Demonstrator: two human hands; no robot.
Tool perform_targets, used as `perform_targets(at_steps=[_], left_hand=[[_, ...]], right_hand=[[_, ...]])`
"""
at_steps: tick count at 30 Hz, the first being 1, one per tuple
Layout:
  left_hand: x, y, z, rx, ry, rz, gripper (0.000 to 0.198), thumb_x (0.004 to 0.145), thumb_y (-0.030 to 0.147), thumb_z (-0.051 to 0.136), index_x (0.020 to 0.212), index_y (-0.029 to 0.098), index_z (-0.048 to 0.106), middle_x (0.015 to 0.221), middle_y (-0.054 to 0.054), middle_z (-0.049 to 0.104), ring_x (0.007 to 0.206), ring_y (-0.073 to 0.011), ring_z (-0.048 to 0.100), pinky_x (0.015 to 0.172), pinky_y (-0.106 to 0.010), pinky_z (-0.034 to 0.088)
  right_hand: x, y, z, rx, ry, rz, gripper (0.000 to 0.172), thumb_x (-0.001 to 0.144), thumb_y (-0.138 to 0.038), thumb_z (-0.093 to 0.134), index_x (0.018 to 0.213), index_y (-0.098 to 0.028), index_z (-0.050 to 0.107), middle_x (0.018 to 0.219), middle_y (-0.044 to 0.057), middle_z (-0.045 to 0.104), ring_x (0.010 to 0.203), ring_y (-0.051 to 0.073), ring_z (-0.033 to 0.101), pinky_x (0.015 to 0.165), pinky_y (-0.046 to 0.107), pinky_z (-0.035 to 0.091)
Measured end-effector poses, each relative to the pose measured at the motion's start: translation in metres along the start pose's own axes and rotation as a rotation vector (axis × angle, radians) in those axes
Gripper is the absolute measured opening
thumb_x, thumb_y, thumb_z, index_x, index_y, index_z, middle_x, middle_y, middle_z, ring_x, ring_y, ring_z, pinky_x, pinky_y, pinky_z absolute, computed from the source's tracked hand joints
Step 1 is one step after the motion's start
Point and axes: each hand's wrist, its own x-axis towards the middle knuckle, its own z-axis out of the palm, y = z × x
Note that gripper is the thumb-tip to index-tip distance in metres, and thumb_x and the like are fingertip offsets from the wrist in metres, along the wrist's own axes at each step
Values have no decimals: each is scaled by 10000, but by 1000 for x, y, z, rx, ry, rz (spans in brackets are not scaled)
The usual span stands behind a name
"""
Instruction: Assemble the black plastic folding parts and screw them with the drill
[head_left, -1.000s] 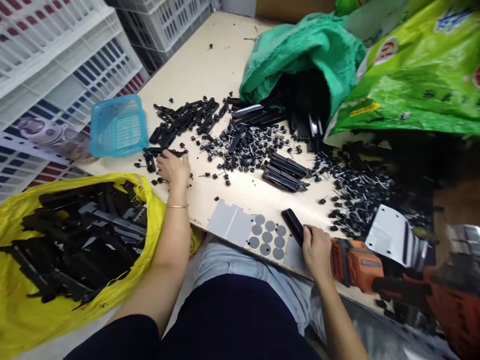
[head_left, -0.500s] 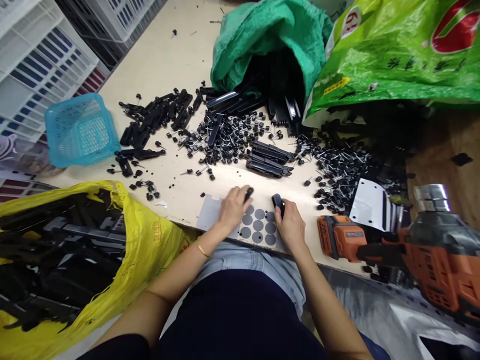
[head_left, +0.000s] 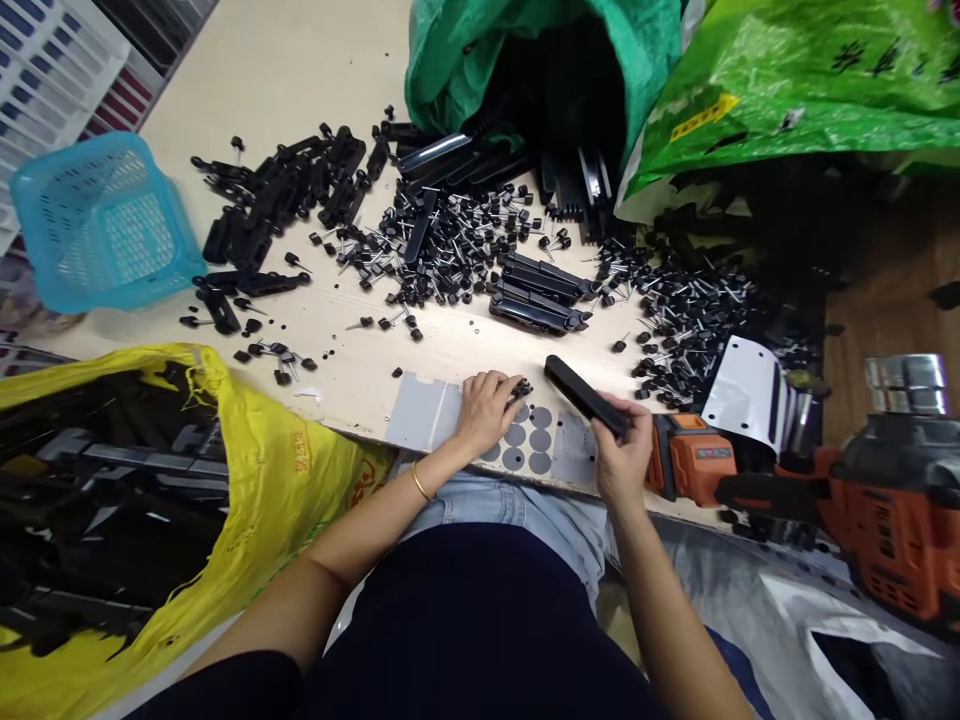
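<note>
My right hand (head_left: 627,450) grips the near end of a long black plastic bar (head_left: 577,388), which slants up and left over the table. My left hand (head_left: 486,412) has its fingers curled around a small dark part (head_left: 520,389), too little to name. Below that hand lies a grey sheet with round discs (head_left: 538,440), partly covered by it. A plain grey plate (head_left: 415,408) shows left of the hand. Beyond both hands, several folded black pieces (head_left: 540,306) lie side by side.
Loose black-headed screws (head_left: 450,250) and a heap of black clips (head_left: 277,195) cover the table's middle. A green sack (head_left: 442,60), blue basket (head_left: 112,220) and yellow sack (head_left: 300,460) stand around. An orange power tool (head_left: 892,520) lies at the right edge.
My right hand has moved right and lifted, and the black bar now shows at full length. My left hand has shifted slightly right. The view has moved a little.
</note>
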Motion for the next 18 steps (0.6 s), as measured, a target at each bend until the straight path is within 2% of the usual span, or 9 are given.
perform_targets(at_steps=[3, 6, 10, 14, 18], left_hand=[[-1, 1, 0, -52, -15, -49, 342, 873, 331, 567, 1190, 204, 557, 1011, -74, 556, 950, -221, 502, 829, -367, 380], [-1, 2, -1, -99, -38, -110, 315, 854, 308, 599, 1153, 213, 575, 976, -60, 562, 941, -217, 516, 825, -359, 383], [-1, 2, -1, -112, -48, -124, 243, 858, 297, 603, 1085, 213, 616, 902, -39, 585, 911, -203, 536, 830, -356, 378], [-3, 4, -1, -117, 19, -87, 254, 884, 302, 568, 1120, 222, 619, 938, -39, 586, 916, -180, 541, 819, -334, 384], [-2, 7, 4, -87, 44, -55, 284, 912, 298, 517, 1171, 213, 598, 865, -34, 584, 862, -179, 533, 806, -341, 382]], right_hand=[[-23, 14, -15, -197, -45, 32, 304, 755, -317, 592, 1014, -202, 480, 1060, 88, 596, 1013, 202, 590, 937, 428, 453], [-29, 10, -20, -434, -154, -89, 409, 760, -341, 603, 1120, -191, 481, 1105, 107, 568, 1023, 224, 566, 920, 440, 459], [-5, -8, -1, -706, -238, -244, 600, 744, -429, 643, 1246, -163, 448, 1163, 153, 533, 1050, 282, 521, 898, 474, 455], [15, -11, 23, -827, -416, -219, 500, 849, -320, 490, 1317, -160, 417, 1132, 154, 562, 1082, 295, 517, 882, 463, 463], [0, -6, 37, -835, -437, -175, 525, 857, -253, 436, 1359, -124, 359, 1141, 173, 566, 1089, 299, 524, 874, 462, 472]])
